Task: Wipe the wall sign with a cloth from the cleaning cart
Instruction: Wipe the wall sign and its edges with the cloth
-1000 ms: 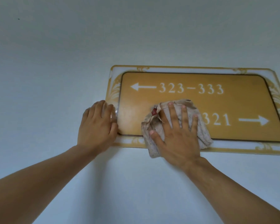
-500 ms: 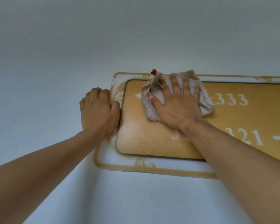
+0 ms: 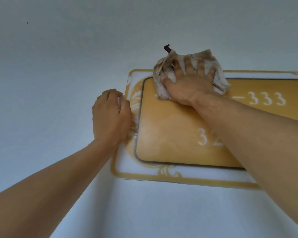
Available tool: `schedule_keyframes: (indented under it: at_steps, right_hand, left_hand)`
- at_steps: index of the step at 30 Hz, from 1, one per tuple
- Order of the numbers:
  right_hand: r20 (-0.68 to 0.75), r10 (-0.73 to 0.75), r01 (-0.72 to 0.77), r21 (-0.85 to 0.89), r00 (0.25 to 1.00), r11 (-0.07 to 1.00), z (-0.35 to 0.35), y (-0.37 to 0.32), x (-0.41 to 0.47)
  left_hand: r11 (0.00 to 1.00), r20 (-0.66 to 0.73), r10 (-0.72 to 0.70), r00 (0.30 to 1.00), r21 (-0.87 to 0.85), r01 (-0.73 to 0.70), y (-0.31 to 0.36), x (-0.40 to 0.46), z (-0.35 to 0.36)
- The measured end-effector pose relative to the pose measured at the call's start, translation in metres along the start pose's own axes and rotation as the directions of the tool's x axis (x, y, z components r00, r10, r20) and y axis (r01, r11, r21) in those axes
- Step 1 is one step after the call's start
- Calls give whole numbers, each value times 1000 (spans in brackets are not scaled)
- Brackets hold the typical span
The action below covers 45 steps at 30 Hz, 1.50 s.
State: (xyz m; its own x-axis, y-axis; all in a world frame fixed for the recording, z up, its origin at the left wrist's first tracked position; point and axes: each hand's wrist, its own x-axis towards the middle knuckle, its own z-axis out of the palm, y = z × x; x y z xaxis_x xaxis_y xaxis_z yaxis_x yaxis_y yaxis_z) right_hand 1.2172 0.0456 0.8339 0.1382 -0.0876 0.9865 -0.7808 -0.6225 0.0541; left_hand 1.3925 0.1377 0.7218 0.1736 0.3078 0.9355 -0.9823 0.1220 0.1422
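Right hand [image 3: 187, 90] spread flat, pressing cloth [image 3: 163, 66] over sign [image 3: 170, 131] top edge, left hand [image 3: 110, 115] curled, empty, braced against sign's left border

This looks like a hallway in a hotel or a big building with many numbered rooms. A yellow sign [image 3: 172, 134] is fixed on a plain pale wall [image 3: 76, 57]. Room numbers such as "333" are printed on it in white. A gold leafy border is drawn around its white edge.
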Motion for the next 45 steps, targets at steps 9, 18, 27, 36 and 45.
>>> schedule_keyframes:
  at_steps: [9,18,27,36,45]
  right_hand:
    - [3,-98,98,-29,995,995,13,-11,-70]
    - [-74,-200,195,-72,977,978,34,-31,-180]
    - [-19,-219,216,-102,976,971,40,-40,-205]
    - [-55,-269,265,-77,961,961,38,-50,-136]
    - [-89,-173,172,-13,981,985,28,-92,-15]
  left_hand:
    - [1000,73,16,997,-14,-15,-11,-24,-13]
    - [994,184,67,981,73,-82,-31,-70,-42]
    - [969,231,131,964,174,-174,-35,-82,-48]
    - [871,260,250,933,361,-334,-30,-62,-60]
    - [939,63,151,987,303,-163,-27,7,-26]
